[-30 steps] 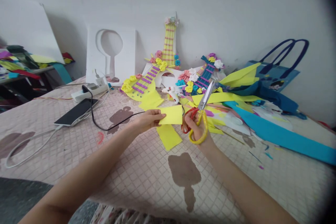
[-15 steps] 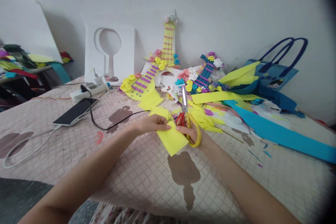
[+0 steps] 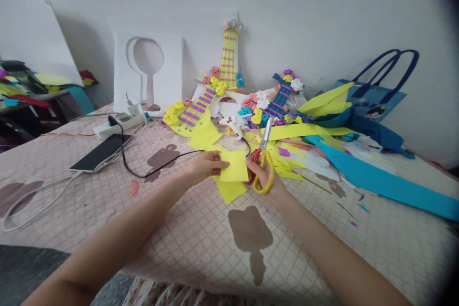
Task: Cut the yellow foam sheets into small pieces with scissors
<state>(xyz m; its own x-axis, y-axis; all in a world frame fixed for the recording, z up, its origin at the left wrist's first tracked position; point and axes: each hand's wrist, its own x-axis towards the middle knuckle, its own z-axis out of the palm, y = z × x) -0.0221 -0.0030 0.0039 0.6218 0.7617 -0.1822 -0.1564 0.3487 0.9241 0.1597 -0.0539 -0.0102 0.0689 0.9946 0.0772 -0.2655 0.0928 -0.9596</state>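
My left hand (image 3: 207,166) pinches a squarish piece of yellow paper (image 3: 234,167) by its left edge. Below it, another yellow sheet (image 3: 230,191) shows, its lower corner pointing at me. My right hand (image 3: 263,174) is closed around the yellow and red handles of a pair of scissors (image 3: 266,138), whose blades point up and away from me. The blades look closed or nearly so, apart from the paper. Just beyond my hands lies a white glue gun (image 3: 234,127) with a dark cord.
Paper-decorated guitar shapes (image 3: 197,112) stand along the wall. Yellow scraps and a long blue strip (image 3: 376,177) spread to the right, before a blue handbag (image 3: 376,95). At left lie a phone (image 3: 100,152), a power strip (image 3: 120,123) and cables.
The yellow paper in my left hand has turned from slanted to upright, with another sheet showing below. My right hand has let go of the paper's edge, and the scissors tilt right.
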